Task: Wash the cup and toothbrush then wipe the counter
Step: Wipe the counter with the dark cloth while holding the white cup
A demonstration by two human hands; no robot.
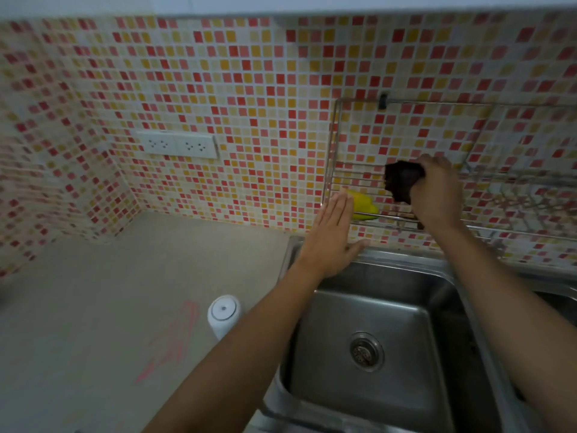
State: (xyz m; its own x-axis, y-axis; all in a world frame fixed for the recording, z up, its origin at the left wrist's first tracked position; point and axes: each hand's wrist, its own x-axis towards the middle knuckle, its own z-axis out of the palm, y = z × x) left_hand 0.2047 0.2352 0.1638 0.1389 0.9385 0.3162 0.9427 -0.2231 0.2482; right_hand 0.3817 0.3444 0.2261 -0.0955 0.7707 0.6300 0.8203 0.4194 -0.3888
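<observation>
My right hand (437, 189) grips a dark brown cloth-like thing (401, 182) at the wire rack (335, 142) on the tiled wall above the sink (368, 310). My left hand (334, 235) is held flat with straight fingers at the rack's lower left corner, in front of a yellow object (363, 206) lying on the rack. A white cup (223, 314) stands upside down on the beige counter (93, 307) just left of the sink, partly behind my left forearm. No toothbrush can be made out.
Red marks (175, 342) streak the counter left of the white cup. A double wall socket (178, 145) sits on the mosaic tiles. The steel sink has a drain (365, 351) in its middle. The wall corner closes the counter on the left.
</observation>
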